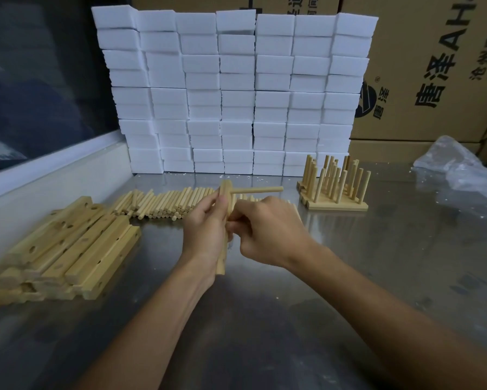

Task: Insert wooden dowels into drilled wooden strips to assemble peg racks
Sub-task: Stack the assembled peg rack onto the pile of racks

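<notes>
My left hand grips a drilled wooden strip held on end above the steel table. One dowel sticks out sideways to the right from the strip's top hole. My right hand pinches a second dowel against the strip's middle; that dowel is mostly hidden by my fingers. Loose dowels lie in a row behind my hands. A stack of drilled strips lies at the left. Finished peg racks stand upright at the back right.
A wall of white foam blocks stands at the back of the steel table. Cardboard boxes rise behind on the right, with crumpled clear plastic beside them. A white ledge borders the table's left side.
</notes>
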The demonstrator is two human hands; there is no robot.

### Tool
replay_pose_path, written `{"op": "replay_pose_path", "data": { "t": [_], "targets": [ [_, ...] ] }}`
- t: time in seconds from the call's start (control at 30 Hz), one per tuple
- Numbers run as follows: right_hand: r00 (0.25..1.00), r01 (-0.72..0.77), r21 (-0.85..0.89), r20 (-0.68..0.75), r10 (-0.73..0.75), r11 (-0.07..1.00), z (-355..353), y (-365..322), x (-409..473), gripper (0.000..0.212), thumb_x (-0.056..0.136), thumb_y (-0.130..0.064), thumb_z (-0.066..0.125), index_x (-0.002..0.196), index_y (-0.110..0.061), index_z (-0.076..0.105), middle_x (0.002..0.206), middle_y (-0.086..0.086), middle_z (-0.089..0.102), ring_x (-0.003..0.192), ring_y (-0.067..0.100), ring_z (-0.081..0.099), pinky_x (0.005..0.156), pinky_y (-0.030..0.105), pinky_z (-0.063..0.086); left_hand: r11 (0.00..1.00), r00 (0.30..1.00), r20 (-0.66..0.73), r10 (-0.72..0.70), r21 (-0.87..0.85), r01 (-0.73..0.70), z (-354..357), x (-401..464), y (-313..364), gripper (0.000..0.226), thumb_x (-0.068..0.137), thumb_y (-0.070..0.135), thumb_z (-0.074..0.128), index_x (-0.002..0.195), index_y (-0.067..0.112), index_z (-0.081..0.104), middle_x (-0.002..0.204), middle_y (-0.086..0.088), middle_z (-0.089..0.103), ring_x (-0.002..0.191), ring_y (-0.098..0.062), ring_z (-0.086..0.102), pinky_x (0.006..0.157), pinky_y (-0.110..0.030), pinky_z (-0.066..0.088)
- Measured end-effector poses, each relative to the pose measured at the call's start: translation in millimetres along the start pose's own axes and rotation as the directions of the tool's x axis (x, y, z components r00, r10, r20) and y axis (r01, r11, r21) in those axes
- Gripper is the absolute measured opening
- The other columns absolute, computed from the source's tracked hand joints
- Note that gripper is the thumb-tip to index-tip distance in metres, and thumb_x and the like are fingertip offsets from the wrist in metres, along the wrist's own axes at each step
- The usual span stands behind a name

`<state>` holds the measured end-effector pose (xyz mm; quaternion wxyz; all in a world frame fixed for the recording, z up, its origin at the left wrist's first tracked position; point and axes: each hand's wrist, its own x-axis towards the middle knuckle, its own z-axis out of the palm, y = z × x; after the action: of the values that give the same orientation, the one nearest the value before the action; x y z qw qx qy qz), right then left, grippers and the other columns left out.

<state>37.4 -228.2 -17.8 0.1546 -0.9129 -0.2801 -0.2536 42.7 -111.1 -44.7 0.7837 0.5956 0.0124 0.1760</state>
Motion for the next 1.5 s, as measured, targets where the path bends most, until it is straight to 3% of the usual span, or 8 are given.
{"op": "replay_pose_path", "data": {
  "t": [0.13, 0.37, 0.5, 0.7, 0.9, 1.23, 1.37, 1.5],
  "targets": [
    [0.959, -0.283, 0.435, 0.120, 0.256, 0.855, -6.5, 2.2, 4.9, 0.016, 0.084, -0.021, 0.071, 0.068, -0.021, 0.071, 0.054, -0.013, 0.065, 0.056, -0.002, 0.060, 0.055, 0.012, 0.042, 0.996, 0.995, 0.050, 0.083, 0.035, -0.085, 0.3, -2.9, 1.7, 0.020, 0.101, 0.017, 0.054, 0.103, 0.031, 0.069, 0.062, 0.011, 0.065, 0.054, -0.005, 0.056, 0.049, -0.022, 0.045],
    [0.987, 0.089, -0.214, -0.115, -0.115, 0.973, 8.0, -6.0, -8.7, 0.008, 0.070, -0.017, 0.069, 0.074, -0.014, 0.063, 0.059, 0.001, 0.064, 0.047, 0.032, 0.057, 0.045, 0.026, 0.025, 0.977, 0.978, 0.036, -0.206, -0.041, 0.208, -3.5, 5.6, 4.7, 0.021, 0.099, 0.018, 0.057, 0.086, 0.011, 0.072, 0.076, -0.012, 0.057, 0.068, -0.023, 0.050, 0.068, -0.041, 0.043],
    [0.995, -0.007, -0.101, -0.104, -0.003, 0.995, 11.6, -6.3, -7.1, 0.015, 0.080, -0.025, 0.053, 0.078, -0.015, 0.064, 0.064, 0.007, 0.065, 0.061, 0.037, 0.059, 0.052, 0.030, 0.022, 0.994, 0.997, 0.000, -0.078, 0.076, 0.078, -0.1, 1.7, -0.4, 0.029, 0.100, 0.017, 0.056, 0.072, 0.018, 0.065, 0.074, -0.009, 0.056, 0.067, -0.017, 0.049, 0.055, -0.027, 0.041],
    [0.933, -0.359, 0.406, 0.153, 0.325, 0.841, 2.3, 2.1, 7.0, 0.029, 0.090, -0.022, 0.057, 0.071, -0.004, 0.071, 0.065, 0.015, 0.066, 0.062, 0.030, 0.055, 0.059, 0.039, 0.046, 0.983, 0.988, 0.054, 0.145, 0.104, -0.150, 3.7, -1.6, -0.2, 0.018, 0.101, 0.018, 0.055, 0.102, 0.030, 0.069, 0.064, 0.012, 0.064, 0.061, -0.003, 0.058, 0.055, -0.014, 0.047],
    [1.000, -0.004, -0.082, -0.029, 0.002, 0.997, 7.3, -3.0, -5.2, 0.023, 0.091, -0.028, 0.048, 0.081, -0.017, 0.066, 0.071, 0.010, 0.066, 0.069, 0.038, 0.060, 0.056, 0.033, 0.031, 0.999, 1.000, -0.009, -0.008, 0.043, 0.008, 3.4, 1.9, -5.5, 0.020, 0.101, 0.016, 0.055, 0.088, 0.007, 0.068, 0.074, -0.009, 0.051, 0.064, -0.014, 0.044, 0.047, -0.016, 0.038],
    [0.977, -0.202, 0.226, 0.110, 0.181, 0.953, 3.6, 5.2, 4.7, 0.033, 0.093, -0.023, 0.054, 0.065, -0.008, 0.064, 0.057, 0.001, 0.056, 0.061, 0.025, 0.053, 0.060, 0.035, 0.046, 0.998, 1.000, 0.018, 0.000, 0.056, -0.001, 4.0, 2.5, -4.2, 0.026, 0.100, 0.020, 0.056, 0.123, 0.014, 0.067, 0.077, -0.003, 0.064, 0.073, -0.017, 0.055, 0.066, -0.035, 0.046],
    [0.983, -0.182, 0.283, 0.076, 0.167, 0.942, 0.4, 12.8, 8.5, 0.033, 0.094, -0.032, 0.061, 0.069, -0.014, 0.072, 0.054, -0.003, 0.058, 0.052, 0.011, 0.049, 0.051, 0.021, 0.038, 0.993, 0.993, -0.022, -0.116, -0.011, 0.116, 0.4, 4.8, -5.9, 0.028, 0.102, 0.019, 0.054, 0.125, 0.007, 0.064, 0.065, 0.000, 0.063, 0.049, -0.010, 0.052, 0.045, -0.021, 0.043],
    [0.971, -0.230, 0.399, 0.030, 0.238, 0.887, -9.5, 21.1, 11.0, 0.049, 0.100, -0.041, 0.050, 0.070, -0.009, 0.071, 0.061, 0.006, 0.067, 0.059, 0.021, 0.062, 0.063, 0.036, 0.054, 0.981, 0.972, -0.137, -0.189, -0.068, 0.181, -10.6, 13.0, -6.2, 0.021, 0.102, 0.023, 0.052, 0.109, 0.011, 0.069, 0.071, -0.005, 0.064, 0.048, -0.012, 0.050, 0.044, -0.023, 0.042]
  ]
}}
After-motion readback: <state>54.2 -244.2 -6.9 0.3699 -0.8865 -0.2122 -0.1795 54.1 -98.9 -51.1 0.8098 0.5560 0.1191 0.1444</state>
